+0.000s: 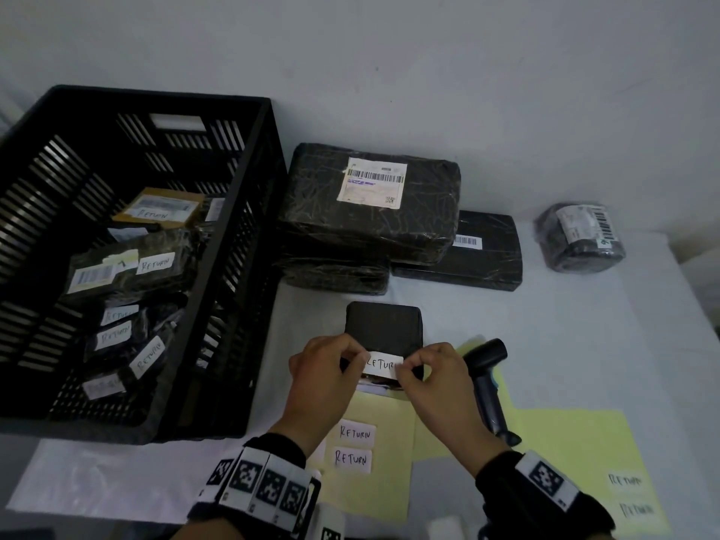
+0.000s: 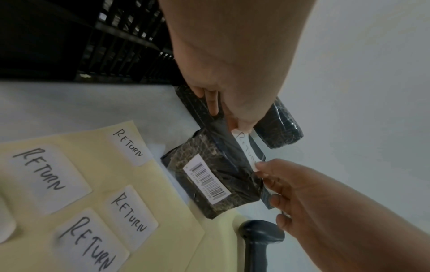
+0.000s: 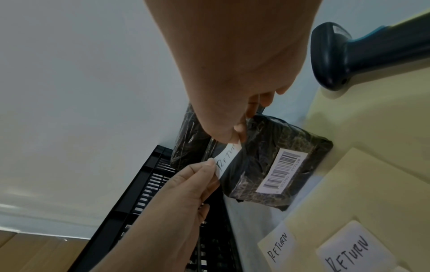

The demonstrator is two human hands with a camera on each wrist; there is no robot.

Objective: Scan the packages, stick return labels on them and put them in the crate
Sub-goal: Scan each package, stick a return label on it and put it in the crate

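Note:
A small black wrapped package [image 1: 383, 329] lies in the middle of the table, and its near side carries a barcode sticker [image 2: 207, 179]. A white RETURN label [image 1: 383, 366] is stretched over the package's near top edge. My left hand [image 1: 343, 360] pinches its left end and my right hand [image 1: 420, 364] pinches its right end. Both wrist views show the label [image 3: 227, 159] held between thumb and forefinger at each end. I cannot tell whether it touches the wrap. The black slatted crate [image 1: 249, 228] stands at the left and holds several labelled packages.
A handheld scanner [image 1: 487, 383] lies just right of my right hand on a yellow backing sheet [image 1: 576, 434]. Another sheet with RETURN labels [image 1: 354, 446] lies between my wrists. Larger black packages [image 1: 370, 212] are stacked behind, and a round one [image 1: 580, 237] sits far right.

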